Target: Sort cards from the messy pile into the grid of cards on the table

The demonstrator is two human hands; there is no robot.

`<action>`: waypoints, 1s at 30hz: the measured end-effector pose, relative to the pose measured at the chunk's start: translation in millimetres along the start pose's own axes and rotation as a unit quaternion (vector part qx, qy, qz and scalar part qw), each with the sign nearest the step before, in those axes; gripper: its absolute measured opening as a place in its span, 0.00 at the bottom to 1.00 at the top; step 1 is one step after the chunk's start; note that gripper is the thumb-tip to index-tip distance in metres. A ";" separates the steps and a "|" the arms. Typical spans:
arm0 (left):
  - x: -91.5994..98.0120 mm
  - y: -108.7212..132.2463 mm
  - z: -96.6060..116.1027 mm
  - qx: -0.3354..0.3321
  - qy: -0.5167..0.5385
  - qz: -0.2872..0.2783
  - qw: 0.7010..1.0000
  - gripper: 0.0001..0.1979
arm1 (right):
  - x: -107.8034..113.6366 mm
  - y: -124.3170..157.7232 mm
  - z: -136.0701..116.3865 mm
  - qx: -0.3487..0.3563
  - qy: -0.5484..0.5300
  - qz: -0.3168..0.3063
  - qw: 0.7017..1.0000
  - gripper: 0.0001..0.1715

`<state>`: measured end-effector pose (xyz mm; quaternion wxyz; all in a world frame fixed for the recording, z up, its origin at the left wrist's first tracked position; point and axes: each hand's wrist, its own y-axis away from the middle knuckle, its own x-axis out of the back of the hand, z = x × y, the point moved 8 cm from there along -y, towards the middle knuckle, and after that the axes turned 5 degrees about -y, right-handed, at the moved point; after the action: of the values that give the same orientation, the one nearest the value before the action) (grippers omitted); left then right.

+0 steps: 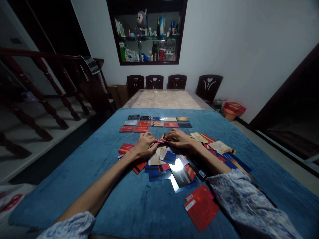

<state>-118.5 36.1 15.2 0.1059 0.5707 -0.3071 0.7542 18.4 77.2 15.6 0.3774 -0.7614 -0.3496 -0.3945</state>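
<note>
Between my left hand (pixel 146 145) and my right hand (pixel 178 138) is a red card (pixel 162 141), held low over the pile at a shallow tilt. Both hands are closed, pinching its opposite ends with thumb and fingers. Beneath and around them spreads a loose heap of cards, among them a cream card (pixel 155 157), a blue card (pixel 170 157) and a black card (pixel 183 174). Beyond my hands, several cards lie in neat rows, including a red card (pixel 141 129) at the near end and a gold card (pixel 182 119) at the far right.
A blue cloth (pixel 107 179) covers the near part of the table, with a bare marbled tabletop (pixel 164 99) behind it. Red cards (pixel 202 208) lie near my right forearm. Chairs (pixel 177 81) stand at the far end; a wooden railing (pixel 47 96) runs along the left.
</note>
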 end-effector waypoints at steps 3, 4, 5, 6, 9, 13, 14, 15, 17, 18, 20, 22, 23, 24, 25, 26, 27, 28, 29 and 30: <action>-0.1 -1.0 -1.5 0.003 0.005 0.012 1.000 0.13 | 1.7 0.4 1.4 -0.004 -0.005 0.013 1.000 0.13; -0.2 -1.3 -2.2 0.003 0.005 0.018 1.000 0.14 | 1.8 0.5 1.8 -0.003 -0.005 0.017 1.000 0.13; -0.1 -1.5 -3.1 0.005 0.005 0.024 1.000 0.14 | 2.0 0.4 2.2 -0.002 -0.004 0.022 1.000 0.13; -0.1 -1.8 -4.3 0.007 0.006 0.031 0.999 0.15 | 2.0 0.3 2.8 -0.002 -0.003 0.027 1.000 0.13; -1.0 -2.1 -8.8 0.017 0.016 0.048 0.999 0.14 | 2.0 0.0 5.3 -0.010 0.002 0.042 0.999 0.14; -4.0 -2.7 -13.5 0.033 0.033 0.056 0.997 0.13 | 1.4 0.4 9.8 -0.034 0.004 0.056 0.998 0.13; -4.5 -2.8 -14.5 0.039 0.037 0.059 0.997 0.12 | 1.4 0.5 11.1 -0.041 0.007 0.061 0.997 0.12; -4.8 -3.0 -15.6 0.045 0.040 0.062 0.996 0.12 | 1.0 0.6 12.2 -0.047 0.010 0.063 0.997 0.12; -5.6 -3.3 -17.9 0.061 0.045 0.067 0.995 0.12 | -0.7 0.4 14.0 -0.054 0.015 0.061 0.997 0.12; -5.9 -3.6 -18.9 0.069 0.046 0.069 0.994 0.12 | -1.6 0.2 14.7 -0.058 0.018 0.059 0.996 0.13; -6.3 -4.0 -20.4 0.084 0.050 0.072 0.993 0.12 | -2.6 -0.1 15.8 -0.066 0.024 0.060 0.996 0.13; -6.2 -4.6 -20.6 0.093 0.055 0.074 0.991 0.13 | -2.2 -0.4 16.5 -0.077 0.032 0.067 0.994 0.14; -6.0 -4.9 -20.4 0.096 0.056 0.074 0.991 0.14 | -2.1 -0.5 16.7 -0.082 0.037 0.070 0.993 0.15; -5.8 -5.2 -19.9 0.098 0.056 0.073 0.991 0.16 | -2.0 -0.6 16.7 -0.086 0.041 0.073 0.993 0.15; -5.4 -5.5 -19.4 0.099 0.053 0.072 0.991 0.17 | -2.0 -0.6 17.0 -0.091 0.045 0.076 0.992 0.16; -4.8 -5.9 -18.8 0.099 0.049 0.072 0.991 0.19 | -2.1 -0.5 17.4 -0.097 0.048 0.077 0.991 0.17; -4.3 -6.2 -18.0 0.097 0.045 0.070 0.992 0.21 | -2.4 -0.3 18.1 -0.104 0.050 0.077 0.990 0.18; -3.8 -6.6 -17.2 0.095 0.041 0.069 0.992 0.22 | -2.8 0.0 19.2 -0.111 0.053 0.076 0.989 0.20; -3.3 -6.8 -16.7 0.093 0.038 0.069 0.993 0.23 | -3.0 0.5 20.4 -0.119 0.055 0.076 0.988 0.22; -2.8 -7.0 -16.2 0.091 0.035 0.069 0.993 0.23 | -3.1 0.9 21.5 -0.126 0.057 0.077 0.987 0.24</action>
<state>-126.9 51.6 12.5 0.0122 0.5286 -0.2721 0.8040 25.1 94.3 4.0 0.3270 -0.8040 -0.2155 -0.4475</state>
